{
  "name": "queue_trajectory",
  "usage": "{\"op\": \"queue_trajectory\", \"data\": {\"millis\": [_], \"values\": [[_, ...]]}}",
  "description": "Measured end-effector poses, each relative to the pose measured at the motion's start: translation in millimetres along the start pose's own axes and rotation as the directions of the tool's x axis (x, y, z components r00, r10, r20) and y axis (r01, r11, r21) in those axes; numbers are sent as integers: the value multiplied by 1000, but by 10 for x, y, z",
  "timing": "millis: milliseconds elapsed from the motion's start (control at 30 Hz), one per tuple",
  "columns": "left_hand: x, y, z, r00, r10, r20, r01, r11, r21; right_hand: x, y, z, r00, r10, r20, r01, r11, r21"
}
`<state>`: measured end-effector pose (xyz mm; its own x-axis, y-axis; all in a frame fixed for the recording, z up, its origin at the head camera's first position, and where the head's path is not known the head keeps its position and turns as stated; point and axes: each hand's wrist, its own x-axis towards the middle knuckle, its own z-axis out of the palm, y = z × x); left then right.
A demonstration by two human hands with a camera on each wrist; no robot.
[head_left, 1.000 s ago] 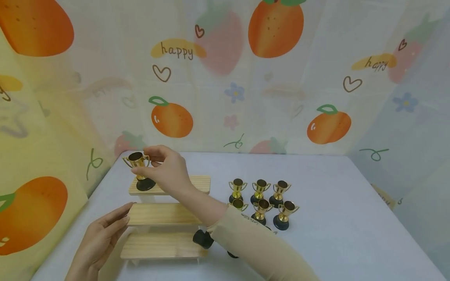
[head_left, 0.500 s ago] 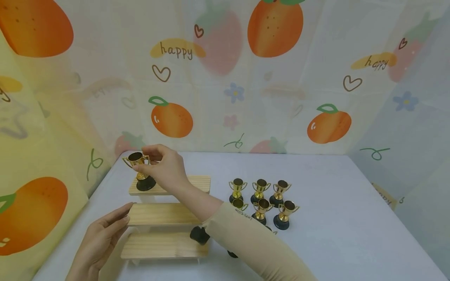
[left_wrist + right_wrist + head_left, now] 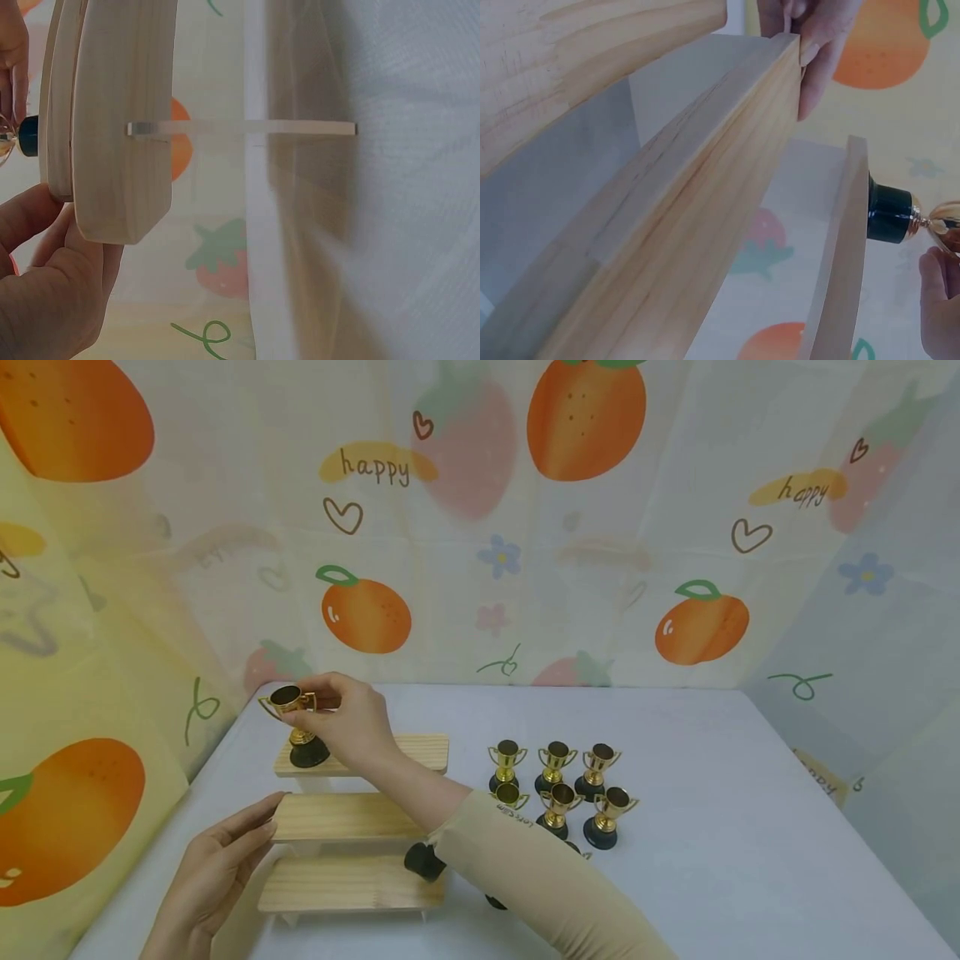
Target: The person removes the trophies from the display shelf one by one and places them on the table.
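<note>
At the left end of the top tier of a three-tier wooden display stand [image 3: 345,817] is a small gold trophy cup [image 3: 308,752] with a black base. My right hand [image 3: 352,722] pinches its cup and handle between thumb and fingers. The base touches the board in the right wrist view, where the trophy [image 3: 891,214] shows beside the upper tier [image 3: 845,247]. My left hand [image 3: 217,868] grips the left end of the middle tier. Thumb and fingers lie on either side of the board [image 3: 124,150] in the left wrist view.
Right of the stand, several matching trophies [image 3: 601,831] stand in rows on the white-covered table [image 3: 712,860]. My right sleeve [image 3: 540,877] hides part of them. A black wrist device [image 3: 425,862] hangs over the bottom tier. Printed fabric [image 3: 600,552] encloses the back and sides.
My right hand and the trophy have shifted very slightly left along the top tier. The left hand keeps its place on the middle tier.
</note>
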<state>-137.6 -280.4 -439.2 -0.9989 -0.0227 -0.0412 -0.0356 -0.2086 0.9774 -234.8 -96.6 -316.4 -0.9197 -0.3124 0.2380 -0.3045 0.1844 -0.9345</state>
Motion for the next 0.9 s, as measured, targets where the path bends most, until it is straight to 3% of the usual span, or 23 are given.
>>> {"op": "queue_trajectory", "data": {"millis": [600, 900], "values": [[-20, 9, 4, 999, -32, -11, 32, 999, 4, -19, 41, 29, 1000, -18, 10, 18, 1000, -3], [-13, 3, 6, 1000, -22, -4, 22, 1000, 6, -57, 82, -77, 999, -49, 8, 49, 998, 33]]}}
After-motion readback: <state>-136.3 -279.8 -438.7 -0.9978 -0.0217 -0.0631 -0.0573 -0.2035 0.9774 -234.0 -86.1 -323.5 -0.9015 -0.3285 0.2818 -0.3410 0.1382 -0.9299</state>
